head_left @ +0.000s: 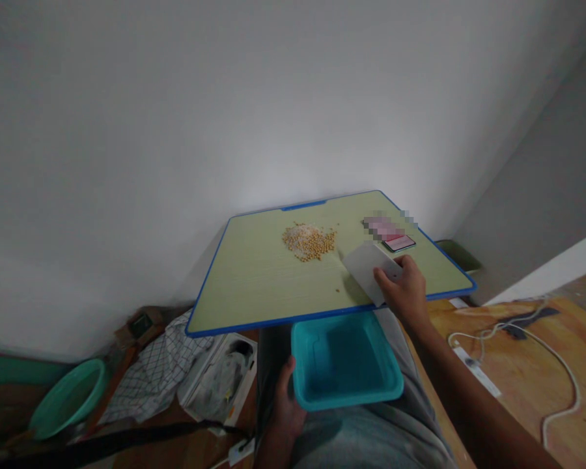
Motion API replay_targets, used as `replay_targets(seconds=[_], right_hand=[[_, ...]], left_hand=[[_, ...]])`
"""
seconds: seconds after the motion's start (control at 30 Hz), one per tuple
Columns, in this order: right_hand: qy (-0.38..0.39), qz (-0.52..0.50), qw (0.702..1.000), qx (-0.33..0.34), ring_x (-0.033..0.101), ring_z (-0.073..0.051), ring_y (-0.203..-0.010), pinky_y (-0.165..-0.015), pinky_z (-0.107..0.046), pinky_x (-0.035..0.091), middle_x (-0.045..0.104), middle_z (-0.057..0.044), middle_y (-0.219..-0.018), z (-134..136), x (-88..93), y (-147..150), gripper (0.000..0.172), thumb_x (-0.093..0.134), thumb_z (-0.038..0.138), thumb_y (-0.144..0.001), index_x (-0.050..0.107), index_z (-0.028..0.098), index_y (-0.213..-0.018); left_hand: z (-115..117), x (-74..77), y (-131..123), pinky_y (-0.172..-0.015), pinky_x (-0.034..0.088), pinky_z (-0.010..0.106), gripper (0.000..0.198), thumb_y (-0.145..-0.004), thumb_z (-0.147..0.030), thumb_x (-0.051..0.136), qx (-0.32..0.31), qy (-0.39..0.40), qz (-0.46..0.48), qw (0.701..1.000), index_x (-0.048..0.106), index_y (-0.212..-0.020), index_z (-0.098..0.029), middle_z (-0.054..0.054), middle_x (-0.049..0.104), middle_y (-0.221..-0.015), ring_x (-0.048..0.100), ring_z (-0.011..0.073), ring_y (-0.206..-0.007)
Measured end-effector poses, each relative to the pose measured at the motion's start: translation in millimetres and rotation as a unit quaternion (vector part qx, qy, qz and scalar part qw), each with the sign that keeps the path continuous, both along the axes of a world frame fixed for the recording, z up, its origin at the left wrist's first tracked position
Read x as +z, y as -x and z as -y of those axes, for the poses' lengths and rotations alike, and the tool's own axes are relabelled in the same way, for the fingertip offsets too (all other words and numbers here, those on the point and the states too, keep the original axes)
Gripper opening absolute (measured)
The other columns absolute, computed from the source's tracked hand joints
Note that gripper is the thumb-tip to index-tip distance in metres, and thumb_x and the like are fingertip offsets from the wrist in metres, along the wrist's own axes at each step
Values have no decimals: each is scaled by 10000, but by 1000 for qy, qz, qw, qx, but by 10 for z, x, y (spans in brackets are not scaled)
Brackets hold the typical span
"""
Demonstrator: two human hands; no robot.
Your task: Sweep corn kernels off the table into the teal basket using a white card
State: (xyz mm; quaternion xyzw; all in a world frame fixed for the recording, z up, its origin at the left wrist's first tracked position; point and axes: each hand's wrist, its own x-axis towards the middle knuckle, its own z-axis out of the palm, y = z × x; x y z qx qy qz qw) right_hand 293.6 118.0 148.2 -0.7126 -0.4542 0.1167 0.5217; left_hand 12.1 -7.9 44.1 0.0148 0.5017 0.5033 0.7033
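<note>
One plain, pale grey wall rises behind everything. Against its foot stands a pale green rectangular table with a blue rim. Below the near edge, a rectangular teal plastic basin sits on the person's grey-clad lap, with nothing visible inside it. On the floor to the left lie a crumpled white-and-dark checked cloth and a round green plastic tub.

The left hand is at the basin's left side, thumb against the outer wall; its fingers are hidden, so I cannot tell how they close. The right hand pinches a flat, stiff white sheet between thumb and fingers, tilted over the table's near right part; whether its edge touches the surface cannot be told.

Beyond the sheet, to its left, a loose pile of round yellow beans and fine white grains lies near the table's middle. A dark-edged smartphone rests farther right. Smallest is a single brownish speck, near the front edge.
</note>
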Motion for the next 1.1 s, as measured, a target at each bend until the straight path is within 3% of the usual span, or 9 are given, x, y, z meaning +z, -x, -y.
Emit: replay_targets(seconds=[0.2, 0.33, 0.4, 0.5, 0.7, 0.9, 0.97, 1.03, 1.1], right_hand=[[16, 1, 1000, 9, 564, -257, -690, -657, -373, 398, 628, -42, -739, 11, 68, 17, 344, 629, 599, -716, 491, 306, -833], [17, -1, 1000, 20, 571, -259, -699, -657, -371, 399, 635, -43, -745, 15, 68, 29, 344, 635, 596, -730, 492, 304, -842], [18, -3, 999, 31, 575, -255, -694, -658, -370, 403, 639, -41, -749, 13, 62, 29, 344, 640, 595, -732, 501, 301, -844], [24, -8, 998, 49, 585, -254, -692, -659, -370, 411, 650, -42, -761, 9, 56, 25, 357, 649, 606, -737, 520, 294, -854], [23, -4, 998, 60, 591, -264, -715, -659, -368, 406, 666, -58, -775, 7, 65, 23, 373, 654, 629, -740, 533, 293, -847], [24, -7, 997, 70, 572, -249, -677, -644, -362, 403, 657, -43, -747, 1, 53, 24, 368, 664, 623, -740, 534, 294, -841], [27, -9, 997, 73, 580, -251, -675, -644, -363, 411, 661, -44, -745, -4, 48, 21, 373, 669, 625, -731, 538, 293, -841], [32, -10, 996, 78, 591, -254, -681, -649, -366, 420, 670, -48, -752, -8, 50, 17, 379, 670, 629, -727, 551, 289, -847], [35, -10, 996, 83, 599, -256, -692, -657, -368, 426, 680, -55, -765, -9, 55, 15, 383, 668, 631, -729, 562, 284, -851]], left_hand=[[2, 79, -23, -1163, 620, 377, 876, -165, -506, 1156, 61, 43, 29, 997, 805, -899, -182, 101, 812, -880, 716, 399, -1383], [32, -121, 77, -1128, 635, 376, 858, -411, -548, 1156, 1, 19, 52, 998, 836, -1112, -171, 112, 843, -1133, 725, 354, -1376], [37, -147, 89, -1111, 638, 361, 789, -435, -540, 1150, 18, 7, 22, 1000, 841, -1077, -202, 75, 847, -1080, 766, 329, -1285], [20, 9, 16, -1158, 618, 359, 800, -182, -543, 1148, 63, 37, -11, 997, 779, -811, -212, 43, 782, -794, 812, 341, -1102], [-32, 364, -148, -1193, 616, 439, 896, -98, -502, 1133, 33, 76, 50, 995, 807, -865, -174, 170, 835, -1103, 632, 448, -1489], [1, 14, -7, -1294, 518, 423, 861, -214, -580, 1138, 29, 33, 7, 999, 845, -935, -212, 136, 838, -1141, 523, 399, -1610], [20, -137, 55, -1297, 502, 387, 783, -217, -357, 1130, 27, -2, -33, 999, 829, -933, -258, 80, 833, -1232, 522, 384, -1613], [23, -218, 68, -1282, 510, 410, 767, -391, -601, 1108, 0, 4, -19, 1000, 836, -997, -218, 152, 813, -1282, 553, 384, -1585], [14, -236, 38, -1262, 532, 455, 860, -375, -743, 1074, -26, 6, -7, 1000, 812, -968, -177, 222, 796, -1283, 576, 439, -1549]])
